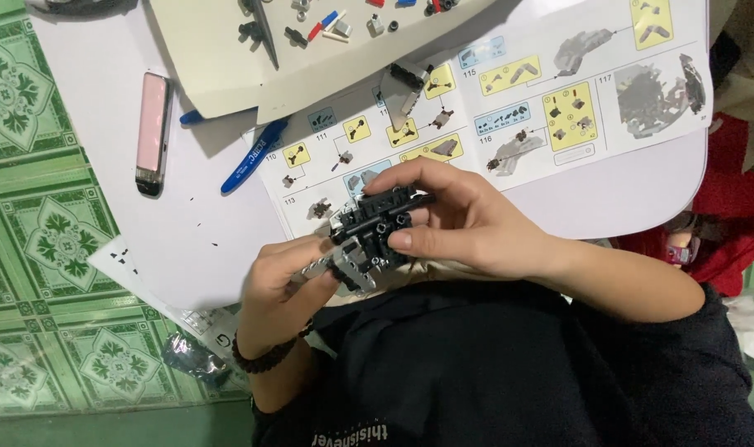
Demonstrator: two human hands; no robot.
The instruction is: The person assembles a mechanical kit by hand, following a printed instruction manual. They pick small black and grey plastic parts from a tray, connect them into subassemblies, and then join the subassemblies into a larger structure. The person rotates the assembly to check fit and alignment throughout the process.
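Both my hands hold a small black and grey brick-built model (375,234) just above my lap, at the near edge of a white table (178,223). My left hand (279,285) grips its lower grey end from the left, with a dark bead bracelet on the wrist. My right hand (464,223) wraps over the black top part from the right, fingers curled around it and thumb pressed on its side. An open instruction booklet (509,99) with building-step pictures lies right behind the model.
A pale tray (220,58) with several small loose parts lies at the back. A grey sub-assembly (403,87) rests on the booklet. A pink phone (152,132) and a blue pen (253,156) lie left. Green patterned floor (46,248) is on the left, red cloth (737,215) on the right.
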